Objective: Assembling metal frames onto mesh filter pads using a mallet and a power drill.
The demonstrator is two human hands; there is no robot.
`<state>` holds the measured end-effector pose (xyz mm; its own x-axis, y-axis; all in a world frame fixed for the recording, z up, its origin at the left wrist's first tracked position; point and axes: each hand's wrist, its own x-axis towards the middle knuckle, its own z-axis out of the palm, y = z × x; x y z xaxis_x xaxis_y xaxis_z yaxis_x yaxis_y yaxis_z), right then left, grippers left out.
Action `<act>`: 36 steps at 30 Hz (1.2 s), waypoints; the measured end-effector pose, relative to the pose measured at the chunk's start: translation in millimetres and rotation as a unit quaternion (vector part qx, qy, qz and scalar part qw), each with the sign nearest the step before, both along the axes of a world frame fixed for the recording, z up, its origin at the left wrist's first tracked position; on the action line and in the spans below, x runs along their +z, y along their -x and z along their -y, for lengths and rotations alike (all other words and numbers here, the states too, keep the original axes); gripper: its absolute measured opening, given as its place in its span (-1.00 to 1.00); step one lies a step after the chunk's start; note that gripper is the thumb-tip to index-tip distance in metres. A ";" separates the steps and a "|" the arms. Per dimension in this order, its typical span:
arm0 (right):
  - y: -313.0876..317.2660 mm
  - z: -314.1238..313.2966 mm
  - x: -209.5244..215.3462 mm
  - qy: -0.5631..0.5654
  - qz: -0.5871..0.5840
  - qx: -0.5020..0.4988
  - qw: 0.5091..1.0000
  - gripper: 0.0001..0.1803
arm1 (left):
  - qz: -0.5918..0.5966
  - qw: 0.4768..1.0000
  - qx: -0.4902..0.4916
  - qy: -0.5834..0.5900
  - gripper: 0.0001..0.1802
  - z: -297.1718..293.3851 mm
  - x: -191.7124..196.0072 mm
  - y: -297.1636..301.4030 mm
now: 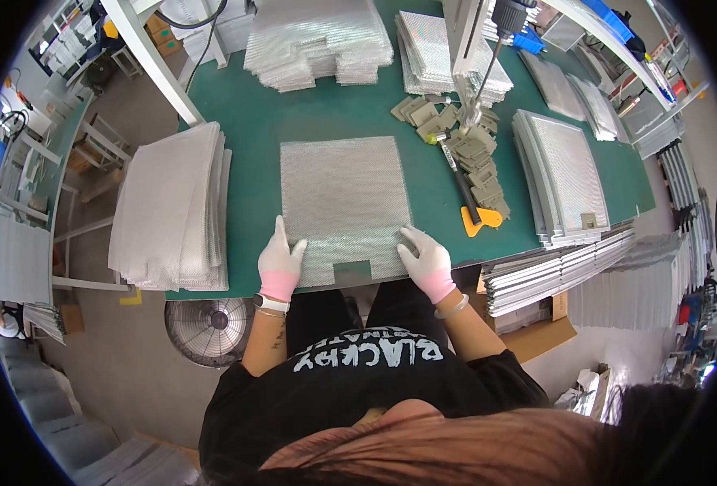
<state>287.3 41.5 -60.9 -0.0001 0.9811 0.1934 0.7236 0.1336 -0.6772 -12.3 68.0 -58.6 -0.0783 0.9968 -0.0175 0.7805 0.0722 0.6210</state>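
A silvery mesh sheet [344,186] lies flat in front of me, with a small rectangular cut-out near its front edge. My left hand [280,263], in a white glove with a pink cuff, touches the sheet's front left side; its forefinger is stretched along the edge and its thumb rests apart on the mesh. At the front right side, my right hand [425,261], gloved alike, has its forefinger and thumb apart against the sheet. The remaining fingers of both hands are partly hidden.
Mesh stacks stand left [172,202] and far back [318,40]; framed filter panels [561,174] are stacked right. Olive plastic pieces [476,154], a dark-handled hammer [460,182] and a yellow scraper [481,220] lie right of the sheet. A metal post [465,49] rises behind.
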 end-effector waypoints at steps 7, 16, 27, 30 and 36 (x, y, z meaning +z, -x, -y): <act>-1.9 0.7 15.7 -0.023 0.152 0.049 0.987 -0.62 | -0.062 0.998 0.022 -0.009 -0.21 -1.5 16.1 -5.9; -82.5 -240.8 74.8 -0.211 0.097 -0.048 0.972 -0.61 | -0.252 0.936 -0.225 -0.096 -0.34 -28.7 -3.7 18.7; -128.5 -434.0 92.5 0.052 0.174 -0.186 0.966 -0.10 | -0.248 0.947 -0.191 -0.075 -0.35 -38.0 5.4 4.9; -123.2 -414.4 97.8 -0.033 0.102 -0.195 0.975 -0.14 | -0.250 0.950 -0.179 -0.058 -0.36 -31.9 3.7 10.1; -124.7 -326.0 170.3 -0.124 0.005 -0.217 0.968 0.01 | -0.184 0.959 -0.202 -0.079 -0.35 -41.5 -9.4 19.5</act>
